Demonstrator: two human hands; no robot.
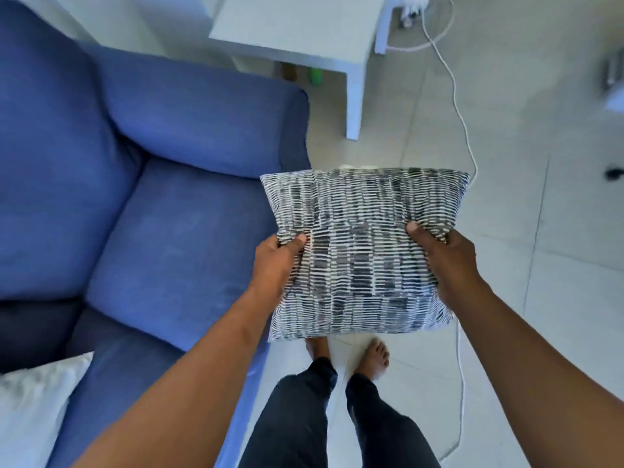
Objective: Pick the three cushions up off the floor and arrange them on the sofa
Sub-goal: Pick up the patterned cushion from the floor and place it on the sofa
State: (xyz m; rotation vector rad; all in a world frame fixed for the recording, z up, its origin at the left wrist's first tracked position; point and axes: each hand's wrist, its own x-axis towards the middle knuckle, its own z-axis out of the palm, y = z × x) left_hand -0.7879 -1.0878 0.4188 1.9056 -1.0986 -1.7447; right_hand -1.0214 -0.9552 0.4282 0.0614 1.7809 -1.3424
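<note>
A square cushion (363, 251) with a black-and-white dashed pattern hangs in the air in front of me, above my feet. My left hand (278, 261) grips its left edge and my right hand (445, 261) grips its right edge. The blue sofa (175, 231) fills the left half of the view, its seat just left of the cushion, its armrest beyond. A white cushion (32, 410) lies on the sofa seat at the bottom left corner, partly cut off by the frame.
A white side table (304, 32) stands past the sofa's armrest. A white cable (462, 126) runs along the tiled floor on the right, from behind the table toward my feet. A small dark object (613, 172) lies at the far right.
</note>
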